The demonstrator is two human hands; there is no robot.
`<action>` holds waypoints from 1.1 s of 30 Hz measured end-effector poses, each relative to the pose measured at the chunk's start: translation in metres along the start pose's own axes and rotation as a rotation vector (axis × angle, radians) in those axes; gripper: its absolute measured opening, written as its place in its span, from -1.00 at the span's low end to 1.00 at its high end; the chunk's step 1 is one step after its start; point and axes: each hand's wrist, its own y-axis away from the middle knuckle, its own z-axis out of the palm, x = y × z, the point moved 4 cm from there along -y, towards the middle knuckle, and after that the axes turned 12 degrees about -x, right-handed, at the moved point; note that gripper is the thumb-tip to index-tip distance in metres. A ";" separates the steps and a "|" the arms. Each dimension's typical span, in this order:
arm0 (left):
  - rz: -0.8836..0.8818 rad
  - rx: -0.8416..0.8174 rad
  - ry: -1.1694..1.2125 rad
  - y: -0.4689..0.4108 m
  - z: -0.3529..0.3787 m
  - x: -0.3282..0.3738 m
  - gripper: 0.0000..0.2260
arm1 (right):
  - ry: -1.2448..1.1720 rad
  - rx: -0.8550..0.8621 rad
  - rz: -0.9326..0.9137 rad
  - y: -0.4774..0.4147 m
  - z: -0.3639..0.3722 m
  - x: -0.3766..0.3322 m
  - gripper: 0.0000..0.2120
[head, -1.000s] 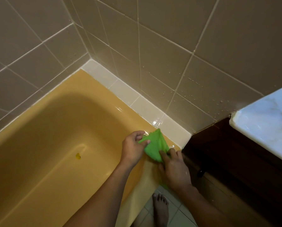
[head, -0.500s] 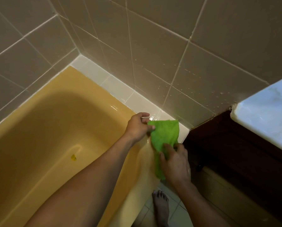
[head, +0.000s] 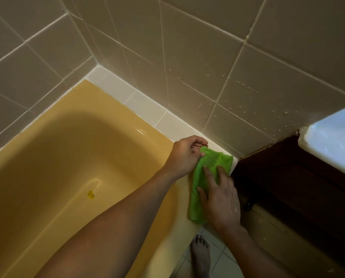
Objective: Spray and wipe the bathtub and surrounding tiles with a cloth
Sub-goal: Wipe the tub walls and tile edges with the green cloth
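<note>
1. Since a second ago the green cloth (head: 209,177) has gone from a bunched triangle between the hands to a long strip laid out on the bathtub (head: 67,157), and the left hand (head: 184,155) has shifted towards the wall side of the tub.
2. The cloth now lies on the tub's right-hand end rim. Its far end reaches the white ledge tiles (head: 145,107) that border the tub's back edge. Its near end droops at the tub's outer edge, above a bare foot (head: 200,251) on the floor.
3. The left hand's fingers are curled and pinch the cloth's far left corner, beside the tub's back edge.
4. The right hand (head: 221,199) lies on top of the cloth with its fingers straight and spread. It presses the cloth flat on the rim rather than gripping it.
5. The cloth's long axis runs from the tub's back edge towards the person, across the rim. The right hand is directly over its middle, so it looks the better placed to drive a wipe, while the left only steers a corner.
6. The remaining ledge runs away from the cloth, leftward along the tub's back edge to its far corner. A stroke that way would go broadside to the cloth.
7. Droplets sit on the wall tiles (head: 237,109) above the tub's right end, so I judge those are sprayed but not yet wiped.
8. A dark wooden cabinet (head: 288,177) butts against the tub's right end and limits any sweep that way.
</note>
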 end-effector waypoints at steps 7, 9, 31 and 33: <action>-0.125 -0.173 -0.863 0.002 -0.049 -0.044 -0.45 | -0.023 0.034 0.239 -0.008 0.017 0.003 -0.38; -0.209 -0.237 -1.012 0.007 -0.068 -0.061 -0.35 | -0.038 0.059 0.305 -0.011 0.020 -0.006 -0.38; -0.267 0.104 -1.018 -0.040 -0.217 -0.115 -0.34 | 0.115 0.119 0.025 -0.123 0.016 -0.105 -0.31; -0.261 0.144 -1.002 -0.045 -0.230 -0.117 -0.34 | 0.138 0.114 0.001 -0.128 0.015 -0.109 -0.31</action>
